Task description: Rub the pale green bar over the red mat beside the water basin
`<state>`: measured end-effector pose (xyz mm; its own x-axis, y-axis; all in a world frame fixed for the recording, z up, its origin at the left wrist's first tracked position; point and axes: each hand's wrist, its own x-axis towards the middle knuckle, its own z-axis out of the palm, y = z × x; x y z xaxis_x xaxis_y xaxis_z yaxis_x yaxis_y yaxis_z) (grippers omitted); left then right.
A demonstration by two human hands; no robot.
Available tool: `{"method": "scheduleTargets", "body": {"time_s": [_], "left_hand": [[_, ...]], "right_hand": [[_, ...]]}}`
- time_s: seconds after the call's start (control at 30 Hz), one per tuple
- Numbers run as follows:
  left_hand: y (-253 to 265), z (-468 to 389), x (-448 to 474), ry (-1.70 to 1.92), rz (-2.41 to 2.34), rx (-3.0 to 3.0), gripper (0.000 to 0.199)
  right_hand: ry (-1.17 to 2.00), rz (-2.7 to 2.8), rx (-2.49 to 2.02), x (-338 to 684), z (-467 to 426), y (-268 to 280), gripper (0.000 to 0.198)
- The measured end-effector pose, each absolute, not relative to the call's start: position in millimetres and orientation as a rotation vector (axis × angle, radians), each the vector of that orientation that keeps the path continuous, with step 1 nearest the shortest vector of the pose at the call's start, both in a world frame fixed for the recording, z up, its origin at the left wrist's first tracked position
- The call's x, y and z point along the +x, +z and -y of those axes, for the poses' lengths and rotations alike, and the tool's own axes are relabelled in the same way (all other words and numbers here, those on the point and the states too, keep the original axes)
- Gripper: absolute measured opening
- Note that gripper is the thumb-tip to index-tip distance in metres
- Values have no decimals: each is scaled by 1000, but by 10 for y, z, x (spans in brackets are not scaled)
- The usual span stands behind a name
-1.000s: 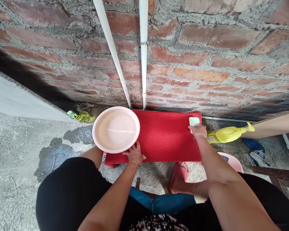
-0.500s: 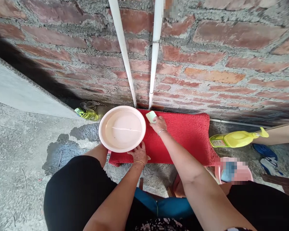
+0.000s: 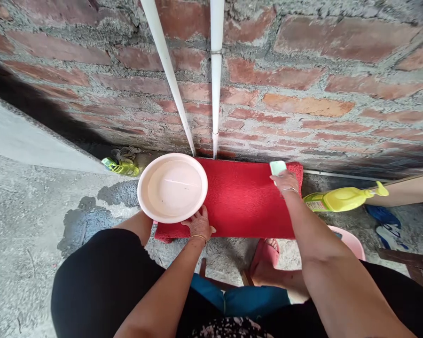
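Note:
A red cloth (image 3: 248, 199) with a ribbed, towel-like surface lies spread out over a low support. On its left part rests a pale pink basin (image 3: 141, 203) with clear water in it. My left hand (image 3: 199, 225) lies palm down on the cloth by the basin's lower right rim, fingers spread and holding nothing. At the far right end of the cloth, my right hand (image 3: 287, 180) is closed on a pale green rounded block (image 3: 278, 167). The block's underside is hidden, so I cannot tell whether it is soap or a brush.
A yellow pump bottle (image 3: 343, 199) stands right of the cloth, above a pink tub (image 3: 354, 244) partly behind my arm. A smaller yellow-green bottle (image 3: 124, 168) is left of the basin. White pipes (image 3: 216, 84) run down the brick wall (image 3: 303, 84). Wet patches (image 3: 86, 225) mark the concrete.
My right hand has moved the pale green block right across the cloth, from beside the basin to the far end. My left hand stays by the basin. The view has shifted slightly.

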<state>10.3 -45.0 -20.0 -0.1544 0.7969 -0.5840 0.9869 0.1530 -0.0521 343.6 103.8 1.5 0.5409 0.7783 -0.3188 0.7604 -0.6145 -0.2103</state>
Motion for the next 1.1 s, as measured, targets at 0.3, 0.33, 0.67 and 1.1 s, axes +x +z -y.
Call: {"method": "scheduleTargets", "body": {"time_s": [0.3,0.33,0.67,1.1], "left_hand": [[-161,441,120,-617,-2012,1677,105],[-162,442,119,-615,-2012,1679,105],[-149,434,112,-588,-2003,1665,107],[-148,431,121,-561,-2023,1661,104]], "right_hand": [[554,1166,-2709,3328,-657,67,38],[583,1250,-2640,3099,-680,37,38],[824,2029,-2134,1012,-679,-101,34],[574,1437,-2527,3426,-427,-180,33]]}}
